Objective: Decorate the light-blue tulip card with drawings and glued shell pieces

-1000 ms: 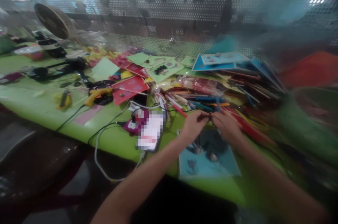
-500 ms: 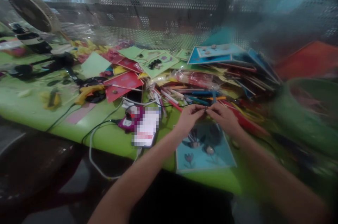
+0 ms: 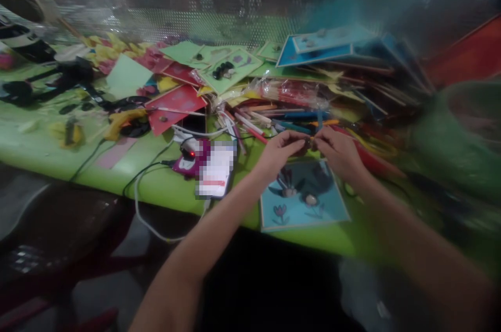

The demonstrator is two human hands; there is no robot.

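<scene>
My left hand (image 3: 285, 147) and my right hand (image 3: 335, 147) meet above the back edge of a blue card (image 3: 289, 217). Fingers of both are pinched together around a small dark piece (image 3: 308, 143), too small and blurred to name. The card lies flat at the table's front edge; it bears drawn flowers and a pale pebble (image 3: 310, 200). A second pebble-like piece (image 3: 288, 192) sits on it, with dark strokes rising behind. Shadows of my hands fall over the card's upper part.
Left of the card lie a phone (image 3: 217, 170) and a purple power strip (image 3: 188, 165) with cables. Pens (image 3: 250, 123), a yellow-handled glue gun (image 3: 121, 122), red and green cards and stacked blue boards (image 3: 315, 52) crowd the back. A green basin (image 3: 457, 139) stands at right.
The whole view has tilted down, so the table sits higher in the picture. My hands stay pinched together above the card, slightly farther apart.
</scene>
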